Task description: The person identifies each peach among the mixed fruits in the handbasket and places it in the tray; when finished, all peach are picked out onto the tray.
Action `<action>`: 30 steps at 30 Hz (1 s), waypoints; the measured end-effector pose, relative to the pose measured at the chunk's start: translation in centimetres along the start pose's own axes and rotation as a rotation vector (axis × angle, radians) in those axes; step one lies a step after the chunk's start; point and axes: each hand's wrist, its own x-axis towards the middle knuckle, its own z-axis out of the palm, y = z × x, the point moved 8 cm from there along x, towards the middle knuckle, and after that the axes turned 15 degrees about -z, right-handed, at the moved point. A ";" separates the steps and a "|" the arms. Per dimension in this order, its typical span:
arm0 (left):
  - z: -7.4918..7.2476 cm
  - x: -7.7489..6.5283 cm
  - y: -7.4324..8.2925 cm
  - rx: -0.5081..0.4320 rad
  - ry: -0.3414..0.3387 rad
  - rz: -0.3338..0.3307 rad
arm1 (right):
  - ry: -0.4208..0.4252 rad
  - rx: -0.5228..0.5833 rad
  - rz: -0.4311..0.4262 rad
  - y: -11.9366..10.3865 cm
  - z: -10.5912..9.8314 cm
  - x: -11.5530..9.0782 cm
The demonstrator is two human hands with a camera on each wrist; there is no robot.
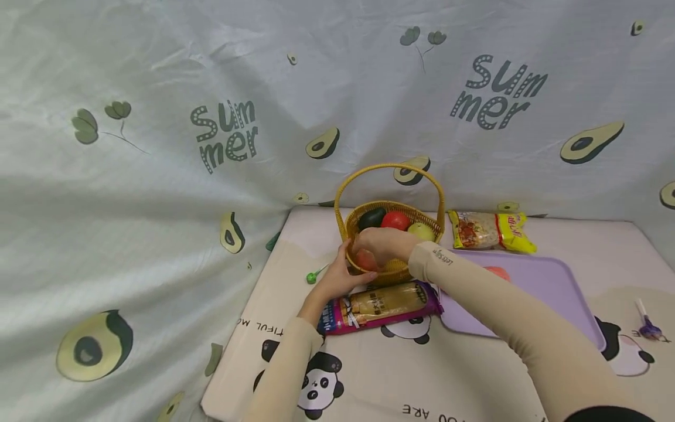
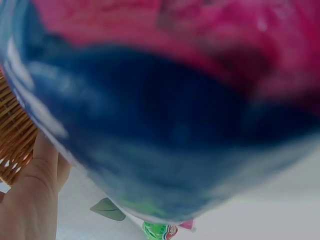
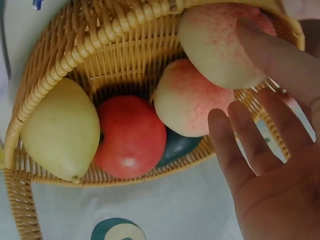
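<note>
In the head view, a yellow wicker basket point(image 1: 398, 271) holds a dark green fruit point(image 1: 371, 218), a red tomato point(image 1: 395, 220) and a yellow-green pear point(image 1: 422, 231). My left hand point(image 1: 337, 278) grips the basket's left end, its thumb along the near rim. Inside the basket is my right hand point(image 1: 387, 243). The right wrist view shows two pink-and-cream peaches there, an upper peach point(image 3: 222, 45) touched by the right thumb and a lower peach point(image 3: 187, 100) beside the spread, fairly straight fingertips. A noodle packet point(image 2: 175, 110) fills most of the left wrist view.
The purple-ended noodle packet point(image 1: 385, 306) lies just in front of the basket. A lilac tray point(image 1: 548, 293) with a pink item point(image 1: 498, 272) stands to the right, under my right forearm. Behind it is a yellow food bag point(image 1: 490, 231). A green lollipop point(image 1: 312, 277) and a purple lollipop point(image 1: 650, 329) lie on the table.
</note>
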 end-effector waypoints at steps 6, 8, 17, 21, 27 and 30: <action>0.1 0.0 0.2 0.005 -0.005 0.009 | -0.108 -0.233 -0.052 -0.3 1.7 0.8; 0.2 0.0 0.2 0.002 -0.009 0.014 | -0.101 -0.215 -0.027 -0.1 2.1 0.9; -0.1 -0.2 0.3 0.008 0.001 0.004 | 0.048 -0.086 0.036 1.1 1.2 -0.6; -0.1 -0.3 0.6 0.007 0.005 0.008 | 0.169 0.002 0.014 1.6 0.0 -2.4; 0.0 -0.4 0.5 0.010 0.012 -0.001 | 0.234 0.155 0.094 3.5 -0.5 -4.8; 0.1 -0.4 0.3 -0.003 0.013 -0.010 | 0.278 0.233 0.138 4.4 -0.6 -6.1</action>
